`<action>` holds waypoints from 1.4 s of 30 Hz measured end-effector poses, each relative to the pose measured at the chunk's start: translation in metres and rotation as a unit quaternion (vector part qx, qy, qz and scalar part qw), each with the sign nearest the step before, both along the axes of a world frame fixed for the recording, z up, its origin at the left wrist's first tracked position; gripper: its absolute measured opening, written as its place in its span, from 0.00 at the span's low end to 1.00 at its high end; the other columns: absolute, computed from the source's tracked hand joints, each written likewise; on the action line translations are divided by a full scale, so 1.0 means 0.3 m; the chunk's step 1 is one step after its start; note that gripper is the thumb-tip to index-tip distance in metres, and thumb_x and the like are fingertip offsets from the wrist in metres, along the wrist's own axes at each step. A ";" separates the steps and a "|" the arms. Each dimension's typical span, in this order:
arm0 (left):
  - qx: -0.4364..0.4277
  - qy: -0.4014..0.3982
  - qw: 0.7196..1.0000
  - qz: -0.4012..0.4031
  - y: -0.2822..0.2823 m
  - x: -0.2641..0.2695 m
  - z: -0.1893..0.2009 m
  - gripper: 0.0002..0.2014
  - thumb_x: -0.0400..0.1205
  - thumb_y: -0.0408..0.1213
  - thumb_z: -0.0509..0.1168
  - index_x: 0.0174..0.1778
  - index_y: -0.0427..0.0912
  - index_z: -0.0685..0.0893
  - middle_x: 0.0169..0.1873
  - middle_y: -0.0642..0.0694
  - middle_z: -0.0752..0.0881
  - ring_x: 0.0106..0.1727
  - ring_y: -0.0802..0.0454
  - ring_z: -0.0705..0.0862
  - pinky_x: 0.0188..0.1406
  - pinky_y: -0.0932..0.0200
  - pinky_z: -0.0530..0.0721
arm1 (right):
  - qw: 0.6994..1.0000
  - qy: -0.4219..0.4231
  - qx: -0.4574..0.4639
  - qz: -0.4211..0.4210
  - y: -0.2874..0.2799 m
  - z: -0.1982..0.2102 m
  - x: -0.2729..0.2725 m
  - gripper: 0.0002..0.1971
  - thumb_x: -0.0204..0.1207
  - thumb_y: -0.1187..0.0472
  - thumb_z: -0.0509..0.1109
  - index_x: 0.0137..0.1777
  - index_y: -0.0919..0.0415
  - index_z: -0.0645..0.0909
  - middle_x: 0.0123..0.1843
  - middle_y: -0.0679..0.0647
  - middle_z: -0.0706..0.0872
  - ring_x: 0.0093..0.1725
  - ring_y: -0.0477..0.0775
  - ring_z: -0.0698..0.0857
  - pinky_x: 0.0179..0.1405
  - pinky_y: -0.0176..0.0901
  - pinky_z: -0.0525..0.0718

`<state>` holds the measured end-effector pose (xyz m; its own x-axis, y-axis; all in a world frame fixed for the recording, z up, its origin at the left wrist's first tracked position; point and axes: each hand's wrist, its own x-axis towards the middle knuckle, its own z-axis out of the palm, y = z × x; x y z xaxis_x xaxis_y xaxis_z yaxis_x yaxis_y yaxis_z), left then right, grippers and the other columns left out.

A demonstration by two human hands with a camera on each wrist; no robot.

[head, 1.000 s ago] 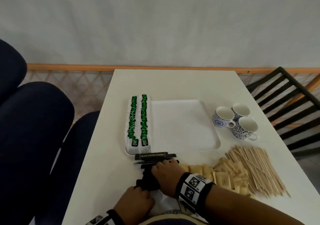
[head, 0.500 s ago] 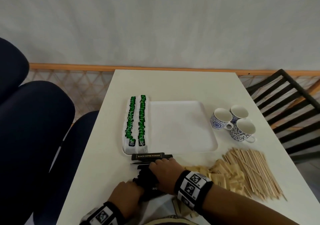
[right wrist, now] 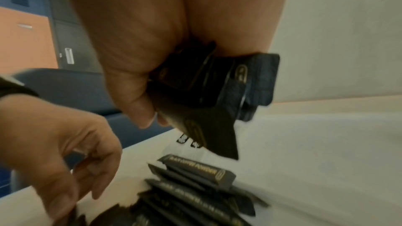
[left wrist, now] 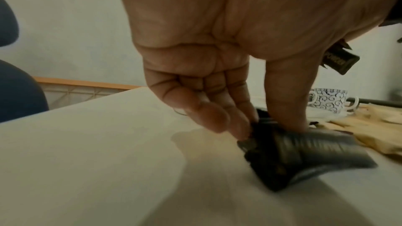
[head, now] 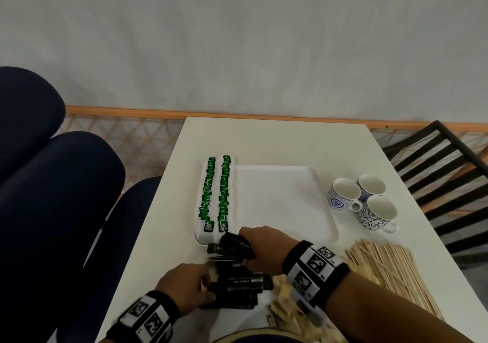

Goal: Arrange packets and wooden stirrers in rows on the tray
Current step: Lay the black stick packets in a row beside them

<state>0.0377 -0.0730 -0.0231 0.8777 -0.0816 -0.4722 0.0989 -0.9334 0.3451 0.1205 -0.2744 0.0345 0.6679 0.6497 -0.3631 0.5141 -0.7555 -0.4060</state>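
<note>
A white tray (head: 280,202) holds two rows of green tea packets (head: 216,195) along its left side. My right hand (head: 260,245) grips a bunch of black coffee packets (head: 236,245) lifted just above the tray's near edge; the same bunch (right wrist: 217,92) shows in the right wrist view. My left hand (head: 190,286) pinches the left end of the black packet pile (head: 237,287) on the table, seen in the left wrist view as fingers (left wrist: 219,119) on the pile (left wrist: 304,154). Wooden stirrers (head: 390,271) and tan sugar packets (head: 287,305) lie at the right.
Three blue-and-white cups (head: 361,200) stand right of the tray. Dark blue chairs (head: 52,210) sit left of the white table (head: 264,139); a black slatted chair (head: 443,173) is at the right. A white wall lies behind.
My right hand has lifted off the pile with a bunch of black packets and moved toward the tray. My left hand has slid forward onto the pile's left end.
</note>
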 end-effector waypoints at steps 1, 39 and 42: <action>-0.017 -0.004 1.000 0.012 -0.003 0.007 0.016 0.15 0.69 0.60 0.71 0.41 0.62 0.73 0.41 0.57 0.80 0.44 0.60 0.79 0.42 0.64 0.76 | 1.000 0.005 0.006 -0.004 -0.001 0.010 0.011 0.15 0.75 0.57 0.69 0.60 0.58 0.75 0.54 0.57 0.85 0.53 0.59 0.83 0.44 0.44 0.77; -0.686 0.153 0.497 0.508 -0.109 0.596 0.051 0.11 0.79 0.33 0.67 0.56 0.35 0.81 0.41 0.36 0.88 0.48 0.33 0.89 0.55 0.35 0.84 | 0.937 0.081 0.225 -0.254 0.053 -0.101 0.617 0.01 0.79 0.58 0.70 0.46 0.51 0.83 0.39 0.45 0.86 0.39 0.44 0.84 0.41 0.35 0.81; -0.683 0.148 0.487 0.523 -0.089 0.604 0.040 0.10 0.82 0.32 0.64 0.58 0.35 0.81 0.38 0.36 0.88 0.43 0.32 0.90 0.46 0.37 0.87 | 0.955 -0.012 0.108 -0.277 0.042 -0.160 0.690 0.06 0.81 0.54 0.66 0.51 0.50 0.85 0.45 0.46 0.83 0.49 0.49 0.80 0.48 0.40 0.78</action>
<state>0.2190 -0.0996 -0.0112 0.6865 -0.0785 -0.7229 0.5083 0.7627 0.3999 0.3274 -0.2618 -0.0136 0.9371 0.2525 -0.2409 0.0713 -0.8142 -0.5762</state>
